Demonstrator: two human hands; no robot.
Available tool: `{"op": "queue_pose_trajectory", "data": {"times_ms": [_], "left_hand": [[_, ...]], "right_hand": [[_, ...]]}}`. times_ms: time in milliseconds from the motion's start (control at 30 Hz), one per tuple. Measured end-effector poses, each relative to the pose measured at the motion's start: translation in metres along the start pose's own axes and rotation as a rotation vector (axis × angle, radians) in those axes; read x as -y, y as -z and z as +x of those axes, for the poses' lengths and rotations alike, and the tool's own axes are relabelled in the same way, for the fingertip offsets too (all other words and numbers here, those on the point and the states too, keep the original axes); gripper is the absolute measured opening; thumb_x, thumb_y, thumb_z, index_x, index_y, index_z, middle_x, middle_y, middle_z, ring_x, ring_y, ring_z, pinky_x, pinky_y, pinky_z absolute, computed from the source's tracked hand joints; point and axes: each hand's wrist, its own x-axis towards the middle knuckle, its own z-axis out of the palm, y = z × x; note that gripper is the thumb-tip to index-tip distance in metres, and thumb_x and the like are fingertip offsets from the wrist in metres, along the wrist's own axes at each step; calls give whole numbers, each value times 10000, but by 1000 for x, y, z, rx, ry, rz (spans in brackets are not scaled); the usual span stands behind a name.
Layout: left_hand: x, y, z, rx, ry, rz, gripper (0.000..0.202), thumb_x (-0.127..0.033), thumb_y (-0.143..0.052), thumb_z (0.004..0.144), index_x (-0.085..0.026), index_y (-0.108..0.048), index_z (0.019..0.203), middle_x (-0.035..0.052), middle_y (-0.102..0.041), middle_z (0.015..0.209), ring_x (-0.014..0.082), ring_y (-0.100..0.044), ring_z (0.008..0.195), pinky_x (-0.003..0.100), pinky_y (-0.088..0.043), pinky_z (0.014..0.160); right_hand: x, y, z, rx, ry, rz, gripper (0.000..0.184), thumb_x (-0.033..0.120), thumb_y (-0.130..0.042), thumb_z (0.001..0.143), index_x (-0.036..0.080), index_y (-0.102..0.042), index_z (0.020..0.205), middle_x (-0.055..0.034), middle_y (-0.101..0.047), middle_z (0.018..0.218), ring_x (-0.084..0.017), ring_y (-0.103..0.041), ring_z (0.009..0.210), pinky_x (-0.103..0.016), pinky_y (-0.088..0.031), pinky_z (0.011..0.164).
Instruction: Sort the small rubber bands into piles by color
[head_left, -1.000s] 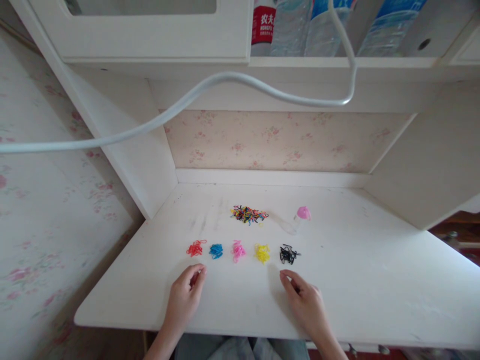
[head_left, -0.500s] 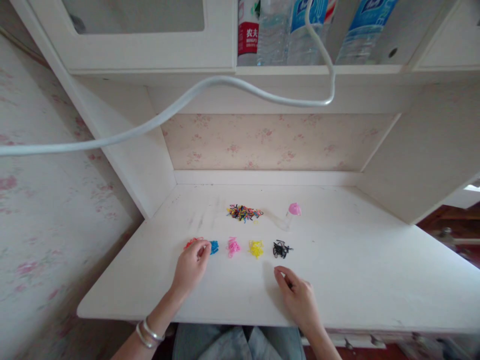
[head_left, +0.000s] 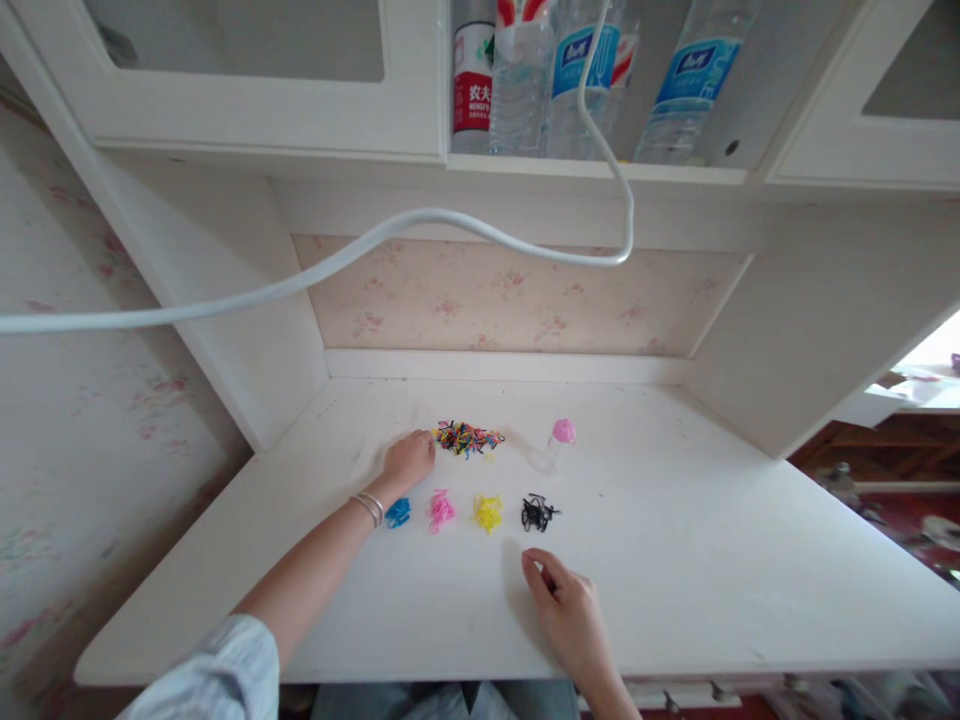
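Mixed band pile [head_left: 466, 438]: on the white surface [head_left: 690, 560].
Left grip [head_left: 409, 460]: at the pile's left end; I cannot tell whether my fingers are closed on anything.
Visible in front: blue pile [head_left: 397, 513], pink pile [head_left: 441, 511], yellow pile [head_left: 488, 513], black pile [head_left: 537, 513].
Right grip [head_left: 568, 608]: my fingertips together, near the black pile.
Pink-topped container [head_left: 563, 432]: right of the mixed pile.

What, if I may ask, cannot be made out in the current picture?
In the head view:
- Left hand: whether it holds anything; the hand itself hides its fingertips.
- Right hand: anything tiny between its fingers; too small.
- Mixed pile: its count; too small and tangled.
- Bottles: their tops; cut off by the upper edge.
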Motion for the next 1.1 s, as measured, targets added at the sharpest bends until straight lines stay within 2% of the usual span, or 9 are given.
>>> {"op": "queue_pose_trajectory", "data": {"times_ms": [233, 400, 467, 567, 733, 900, 1100], "left_hand": [[-4, -6, 9, 26, 20, 72, 294, -323, -520, 876, -158, -548, 1117, 71, -575, 1122, 181, -579, 960, 395, -490, 818], [-6, 2, 5, 20, 7, 57, 288, -331, -522, 874, -151, -556, 1095, 65, -588, 1090, 174, -586, 934, 388, -493, 803], [-9, 8, -2, 4, 0, 35, 260, -327, -492, 888, -150, -571, 1062, 65, -599, 1069, 173, -586, 934, 377, -480, 811], [-16, 17, -17, -17, -35, -8, 234, -293, -413, 914, -188, -601, 1006, 62, -620, 1061, 166, -585, 957, 308, -442, 836], [-36, 27, -49, 15, -171, -82, 231, -287, -406, 891, -246, -628, 941, 15, -652, 1025, 145, -597, 949, 235, -411, 830], [-60, 23, -68, 72, -279, -140, 200, -308, -453, 860, -246, -642, 880, 1, -673, 971, 144, -609, 889, 227, -420, 789], [-77, 12, -68, 118, -290, -169, 192, -300, -479, 841, -233, -659, 856, 24, -685, 962, 160, -617, 886, 244, -433, 788]], "right_hand": [[1, 4, 1, 4, -1, 12, 361, 487, -409, 864, 236, -669, 888, 36, -531, 537, -111, -476, 496, -195, -346, 529], [2, 3, 0, -3, 8, 12, 353, 473, -406, 868, 238, -669, 890, 36, -531, 536, -111, -475, 495, -194, -344, 527], [1, 2, 0, -3, 16, 5, 353, 468, -403, 872, 238, -669, 899, 36, -536, 540, -111, -482, 501, -193, -347, 537], [1, 2, 1, 0, 25, 0, 353, 462, -401, 874, 233, -668, 905, 35, -551, 544, -109, -491, 502, -194, -348, 544], [2, 3, 0, -3, 39, -8, 344, 456, -410, 870, 230, -669, 898, 37, -547, 543, -107, -491, 502, -192, -348, 545], [3, 1, -1, -13, 44, -23, 355, 456, -404, 871, 226, -672, 907, 35, -539, 532, -106, -486, 491, -192, -347, 534], [5, 1, -1, -29, 58, -49, 374, 442, -389, 870, 209, -681, 888, 22, -560, 530, -106, -489, 478, -196, -352, 524]]}}
